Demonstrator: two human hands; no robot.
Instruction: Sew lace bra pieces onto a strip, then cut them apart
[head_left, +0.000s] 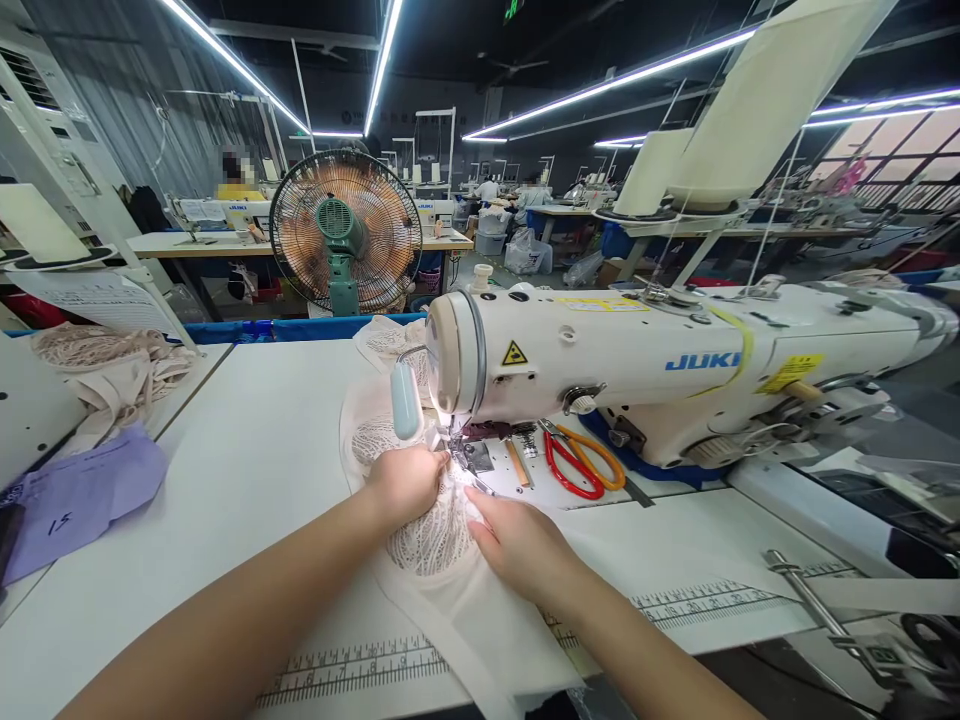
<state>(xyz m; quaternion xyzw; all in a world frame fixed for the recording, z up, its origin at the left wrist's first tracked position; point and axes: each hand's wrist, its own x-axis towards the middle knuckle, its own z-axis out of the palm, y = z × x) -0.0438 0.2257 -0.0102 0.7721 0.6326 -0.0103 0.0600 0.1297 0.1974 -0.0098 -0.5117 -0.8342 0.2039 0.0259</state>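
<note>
A pale lace bra [431, 540] lies under the needle area of a white sewing machine [480, 350], its strap trailing over the table's front edge. My left hand [409, 485] is closed on the fabric just left of the presser foot [454, 452], fingertips close to it. On the right side of the lace, my right hand [517, 540] pinches the fabric between thumb and fingers. More of the lace piece spreads behind my left hand, lit by the machine's lamp. The fingertips partly hide the fabric they hold.
Red-handled scissors [574, 470] and a small wooden stick [517, 463] lie right of the needle. Purple paper [90, 490] and a pile of lace pieces [112, 370] are at the left. A large fan [345, 230] stands beyond the table. A person in yellow [240, 190] sits farther back.
</note>
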